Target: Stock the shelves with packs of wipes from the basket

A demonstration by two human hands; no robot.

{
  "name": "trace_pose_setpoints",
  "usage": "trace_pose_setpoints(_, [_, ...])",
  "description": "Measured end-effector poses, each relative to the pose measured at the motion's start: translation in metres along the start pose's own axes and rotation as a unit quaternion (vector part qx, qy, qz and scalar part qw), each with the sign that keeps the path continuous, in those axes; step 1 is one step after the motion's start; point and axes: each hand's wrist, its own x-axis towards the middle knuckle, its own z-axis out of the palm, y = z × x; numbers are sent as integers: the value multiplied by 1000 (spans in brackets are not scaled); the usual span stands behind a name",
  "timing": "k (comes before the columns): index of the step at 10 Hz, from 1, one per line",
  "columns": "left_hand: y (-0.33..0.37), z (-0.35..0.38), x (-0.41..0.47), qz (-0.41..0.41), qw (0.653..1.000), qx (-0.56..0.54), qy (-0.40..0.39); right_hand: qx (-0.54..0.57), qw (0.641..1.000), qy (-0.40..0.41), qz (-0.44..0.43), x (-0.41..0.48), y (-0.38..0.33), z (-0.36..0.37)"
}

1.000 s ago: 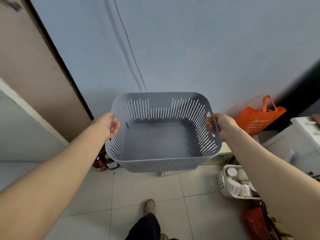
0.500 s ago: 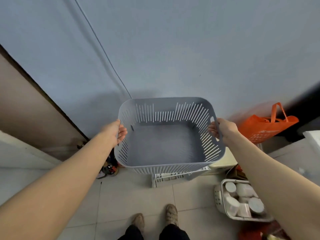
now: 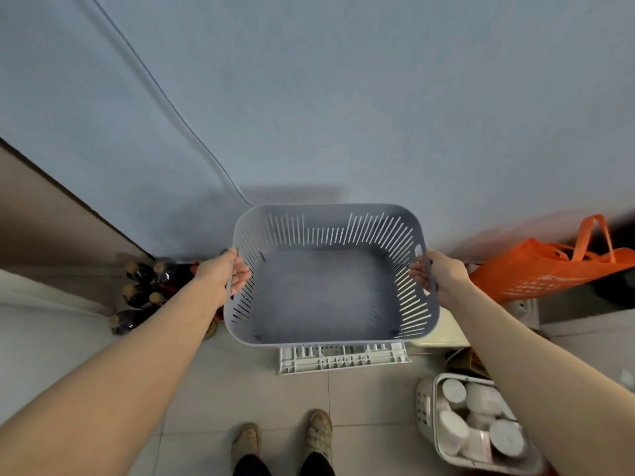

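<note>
Grey bin (image 3: 326,297) gripped by left hand (image 3: 223,273) and right hand (image 3: 443,274) above tiled floor (image 3: 240,389); bluish wall (image 3: 343,97) behind.

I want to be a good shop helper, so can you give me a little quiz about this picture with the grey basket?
1. True or false: the grey basket has packs of wipes inside it.
2. What do the left hand and the right hand hold? A) a bottle B) the two sides of the grey basket C) a shoe
3. Fill the gap: the bag by the wall on the right is coloured ____.
Key: 1 false, it is empty; 2 B; 3 orange.
</note>
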Motion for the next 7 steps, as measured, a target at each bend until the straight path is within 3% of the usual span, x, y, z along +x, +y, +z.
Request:
trace_pose_setpoints(3, [-28,12,22,-16,1000,13,5,-6,1000,0,23,20,22,-2])
trace_pose_setpoints(5, [-32,13,19,24,999,26,18,-63,998,16,15,27,30,-5])
trace_pose_setpoints(6, [-30,11,13,67,989,134,18,-251,964,61,-64,26,30,-10])
trace_pose_setpoints(7, [-10,10,-4,202,915,345,56,-357,911,95,-185,13,15,-5])
